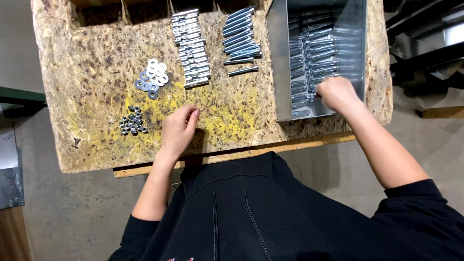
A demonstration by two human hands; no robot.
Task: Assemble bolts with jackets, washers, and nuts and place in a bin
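Observation:
My left hand [179, 129] rests on the chipboard table top [96, 63], fingers loosely curled, holding nothing that I can see. It lies just below a row of metal sleeves [192, 48] and right of a small pile of nuts [132, 122]. My right hand [337, 93] reaches into a shiny metal tray [280, 58] full of assembled bolts [309, 53]. Its fingers are curled down among the bolts at the tray's near end; the fingertips are hidden. A cluster of washers [153, 76] and a row of bare bolts [240, 36] lie on the board.
The table's wooden front rail [232, 154] runs close to my body. Dark metal profiles [425, 43] lie on the floor to the right. A green-edged object [19, 96] and a grey sheet [9, 169] sit at the left on the concrete floor.

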